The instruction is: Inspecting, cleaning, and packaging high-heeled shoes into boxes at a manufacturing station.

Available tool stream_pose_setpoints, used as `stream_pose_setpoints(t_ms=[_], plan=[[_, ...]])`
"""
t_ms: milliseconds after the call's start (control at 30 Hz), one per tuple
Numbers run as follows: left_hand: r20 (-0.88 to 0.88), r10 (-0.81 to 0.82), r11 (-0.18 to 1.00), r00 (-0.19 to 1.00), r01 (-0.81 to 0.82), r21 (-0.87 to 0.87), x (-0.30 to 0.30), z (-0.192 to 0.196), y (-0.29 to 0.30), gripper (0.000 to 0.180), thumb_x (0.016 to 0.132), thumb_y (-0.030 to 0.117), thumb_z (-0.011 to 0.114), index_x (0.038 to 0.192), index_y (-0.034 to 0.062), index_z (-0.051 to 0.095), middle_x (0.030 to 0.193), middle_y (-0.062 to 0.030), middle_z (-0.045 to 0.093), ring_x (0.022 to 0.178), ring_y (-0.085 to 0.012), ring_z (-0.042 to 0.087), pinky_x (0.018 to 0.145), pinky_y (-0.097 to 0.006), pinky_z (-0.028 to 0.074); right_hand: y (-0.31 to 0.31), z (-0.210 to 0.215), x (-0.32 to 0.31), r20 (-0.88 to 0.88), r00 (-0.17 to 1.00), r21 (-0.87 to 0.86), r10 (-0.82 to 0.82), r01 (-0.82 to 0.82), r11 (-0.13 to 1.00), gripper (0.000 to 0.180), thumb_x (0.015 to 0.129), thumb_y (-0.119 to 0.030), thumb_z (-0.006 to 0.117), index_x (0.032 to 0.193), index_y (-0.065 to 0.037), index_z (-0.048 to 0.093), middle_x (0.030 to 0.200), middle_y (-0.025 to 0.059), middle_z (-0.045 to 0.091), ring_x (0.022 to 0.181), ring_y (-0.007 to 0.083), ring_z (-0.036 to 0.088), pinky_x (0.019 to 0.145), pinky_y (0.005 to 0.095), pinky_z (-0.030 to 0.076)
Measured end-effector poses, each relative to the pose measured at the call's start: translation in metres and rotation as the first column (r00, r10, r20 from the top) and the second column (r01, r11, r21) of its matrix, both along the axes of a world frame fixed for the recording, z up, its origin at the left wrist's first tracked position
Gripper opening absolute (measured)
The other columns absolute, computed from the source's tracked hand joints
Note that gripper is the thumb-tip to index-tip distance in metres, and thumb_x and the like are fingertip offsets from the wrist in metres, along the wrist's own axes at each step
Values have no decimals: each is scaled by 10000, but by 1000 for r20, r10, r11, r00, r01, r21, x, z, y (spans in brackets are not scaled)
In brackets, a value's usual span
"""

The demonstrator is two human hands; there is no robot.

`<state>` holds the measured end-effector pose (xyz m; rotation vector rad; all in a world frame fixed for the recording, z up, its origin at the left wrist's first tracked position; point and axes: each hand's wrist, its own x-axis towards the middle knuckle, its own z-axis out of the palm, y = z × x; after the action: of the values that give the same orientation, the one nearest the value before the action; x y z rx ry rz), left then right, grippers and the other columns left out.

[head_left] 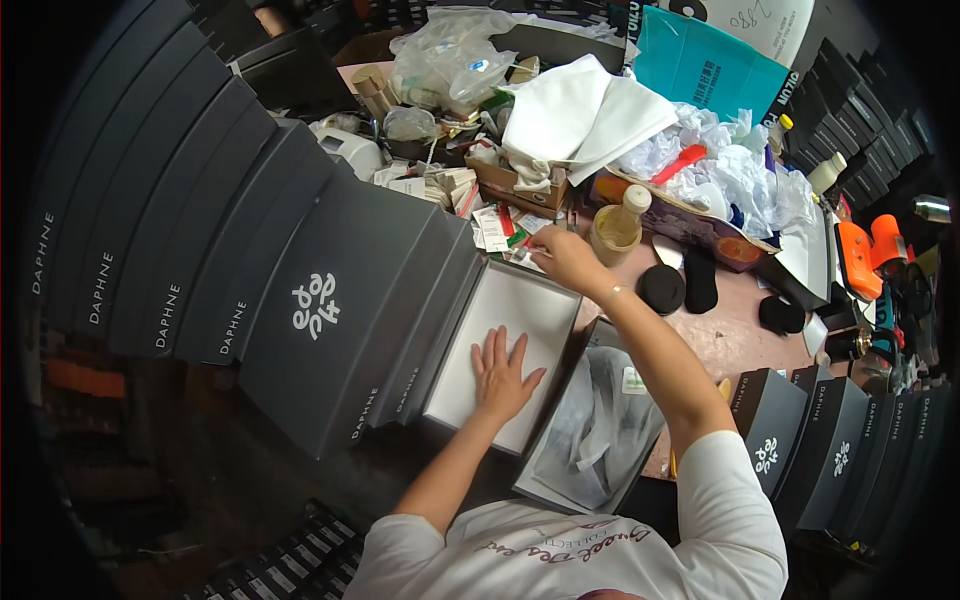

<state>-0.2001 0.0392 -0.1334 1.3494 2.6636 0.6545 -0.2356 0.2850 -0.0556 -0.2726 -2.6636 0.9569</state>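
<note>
My left hand (505, 380) lies flat with fingers spread on the white inside of a shallow dark box or lid (545, 315). Beyond its far edge, my right hand (572, 262) reaches down with curled fingertips pinched together among small cards and tags (492, 230). Whatever sits between those fingertips is too small to make out. Beside the white-lined piece, under my right forearm, stands an open grey box (548, 440) with something wrapped in clear plastic (600, 415) inside. A bottle with pale yellow contents (614, 236) stands just right of my right hand.
Dark shoe boxes (340, 290) are stacked at the left, and more boxes (770, 420) stand at the right. Behind lie white sheets (560, 115), crumpled paper (735, 150), plastic bags (450, 60) and a teal box (705, 65). Black round pieces (661, 289) and an orange tool (857, 258) rest on the right.
</note>
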Motion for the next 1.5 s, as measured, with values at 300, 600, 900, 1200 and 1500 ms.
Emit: stream_pose_setpoints(t_ms=[300,600,900,1200,1500], plan=[[15,72,997,997,-72,-1,2,3,2,635,814,432,654,1337,120,474,1427,-212,325,1363,-381,239,1089,-596,149,-18,-45,-71,22,984,185,-175,168,968,193,816,-204,600,940,-74,673,943,189,625,903,324,607,782,452,467],[-45,64,990,997,-58,132,2,-18,-3,682,759,516,677,1282,104,528,1423,-228,360,1368,-377,265,1098,-587,148,-18,80,108,3,998,-556,58,-46,830,189,972,-174,515,939,-5,594,870,34,629,802,88,578,712,243,489],[568,-215,977,794,179,120,42,26,-58,379,896,292,528,1169,29,546,976,-265,641,953,-416,617,845,-467,475,-58,52,292,-60,907,-444,-417,350,825,232,878,-121,618,1062,22,614,885,92,661,803,152,625,723,268,495],[266,-166,981,949,187,-52,45,76,-55,231,851,149,486,969,-32,569,806,-280,618,786,-473,584,717,-524,461,-121,26,352,-3,856,-631,-517,400,665,214,897,-99,610,1078,15,609,927,30,638,800,88,586,710,227,477],[957,-291,738,12,-633,232,94,164,-104,222,954,214,565,1085,36,585,942,-15,630,931,-125,603,819,-279,500,-144,53,375,-2,854,-660,-521,390,642,722,934,-304,573,1485,-42,188,1407,227,384,1255,253,445,1035,337,359]])
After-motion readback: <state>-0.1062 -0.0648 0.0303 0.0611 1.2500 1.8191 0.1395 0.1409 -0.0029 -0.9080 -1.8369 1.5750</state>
